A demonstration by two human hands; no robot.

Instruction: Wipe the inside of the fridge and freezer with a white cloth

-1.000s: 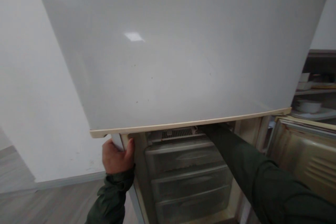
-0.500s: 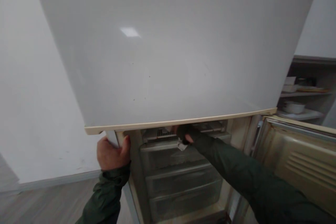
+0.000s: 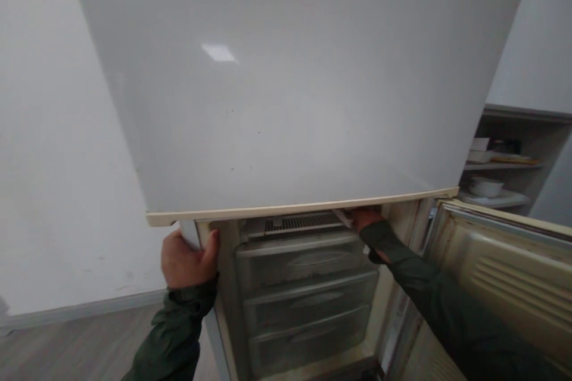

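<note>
My left hand is wrapped round the left front edge of the refrigerator cabinet, thumb on the inner side. My right hand reaches into the lower compartment at its upper right, just under the upper door's bottom trim. Its fingers are bent and partly hidden. A pale piece shows at the fingertips; I cannot make out what it is. Left of this hand lies a slatted rack, above several clear drawers stacked in the compartment.
The large grey upper door is closed. At right the lower door stands open, its yellowed inner panel facing in. Beyond it are shelves with a white pot. A white wall rises at left above a wood-look floor.
My right hand has moved right within the compartment, from the middle of the rack to its right end, uncovering the slats. My left hand keeps its hold on the cabinet edge.
</note>
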